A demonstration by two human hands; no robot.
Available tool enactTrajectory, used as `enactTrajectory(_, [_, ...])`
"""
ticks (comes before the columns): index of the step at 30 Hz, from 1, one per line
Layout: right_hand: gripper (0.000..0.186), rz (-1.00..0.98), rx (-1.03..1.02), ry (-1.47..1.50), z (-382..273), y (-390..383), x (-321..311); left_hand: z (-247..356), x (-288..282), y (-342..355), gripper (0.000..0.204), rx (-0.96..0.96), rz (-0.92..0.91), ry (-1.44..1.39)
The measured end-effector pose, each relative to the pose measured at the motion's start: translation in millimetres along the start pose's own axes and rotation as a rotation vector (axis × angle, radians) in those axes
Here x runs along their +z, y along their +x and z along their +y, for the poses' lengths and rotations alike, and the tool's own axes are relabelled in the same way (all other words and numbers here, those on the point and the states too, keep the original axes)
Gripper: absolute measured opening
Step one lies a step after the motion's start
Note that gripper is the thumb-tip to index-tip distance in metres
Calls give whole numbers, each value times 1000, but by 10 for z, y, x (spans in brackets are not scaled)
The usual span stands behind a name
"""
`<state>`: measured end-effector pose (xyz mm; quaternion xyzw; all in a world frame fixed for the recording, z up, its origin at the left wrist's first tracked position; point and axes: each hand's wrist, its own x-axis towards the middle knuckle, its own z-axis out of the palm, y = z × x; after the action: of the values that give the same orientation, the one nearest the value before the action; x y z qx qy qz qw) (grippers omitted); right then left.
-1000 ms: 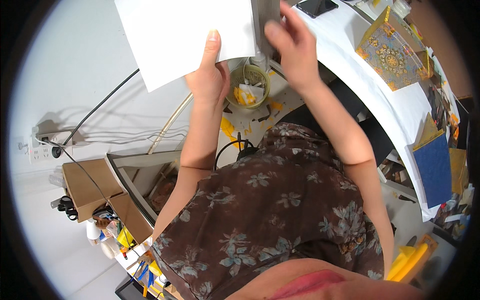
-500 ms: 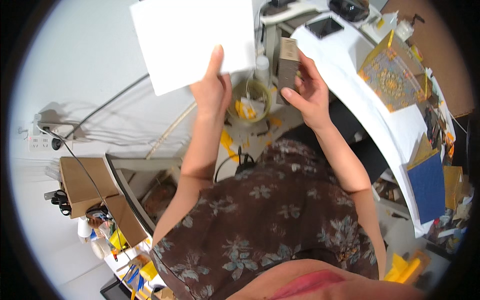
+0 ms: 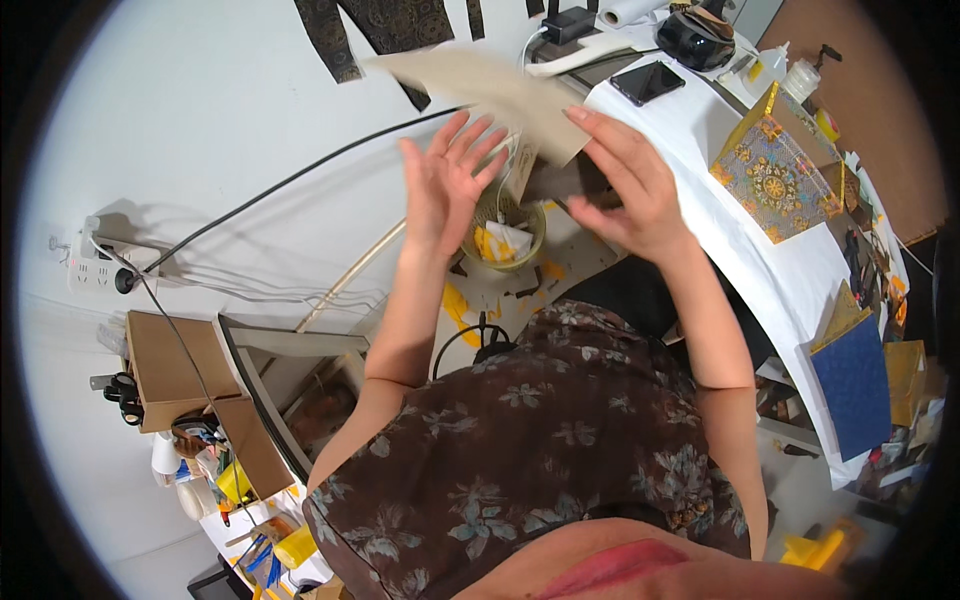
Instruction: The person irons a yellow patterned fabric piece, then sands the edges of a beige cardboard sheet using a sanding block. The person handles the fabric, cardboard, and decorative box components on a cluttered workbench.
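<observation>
My left hand [image 3: 447,180] is raised with its palm showing and its fingers spread, holding nothing. A thin tan board [image 3: 510,100], smeared by motion, hangs just above those fingertips. My right hand [image 3: 640,190] grips the board's right edge with its fingers. Under the board, a dark brown block [image 3: 565,182] with a tan end shows close to my right thumb; whether the hand also bears it I cannot tell. A mesh waste basket [image 3: 540,240] stands below, with yellow and white scraps inside.
A white-covered table [image 3: 690,140] curves along the right, bearing a black phone [image 3: 648,82], a patterned box [image 3: 778,180] and a blue panel [image 3: 850,385]. Dark patterned strips [image 3: 400,30] lie at the top. A black cable [image 3: 300,180] crosses the left, near a cardboard box [image 3: 180,355].
The white sheet has gone from my left hand, which has opened. My right hand now grips a tan board. Dark patterned strips show where the sheet was.
</observation>
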<state>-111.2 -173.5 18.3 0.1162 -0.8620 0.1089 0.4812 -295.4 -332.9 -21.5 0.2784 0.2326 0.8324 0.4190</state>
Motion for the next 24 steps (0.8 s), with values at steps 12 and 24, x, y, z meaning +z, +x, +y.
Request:
enactTrajectory(12, [62,-292,33,-264,171,-375,-201,184,404,-55,46,73,156,339])
enactTrajectory(24, [80,-77,674,1082,84,-189,-291,292,123,-62,64,-37,-13,489])
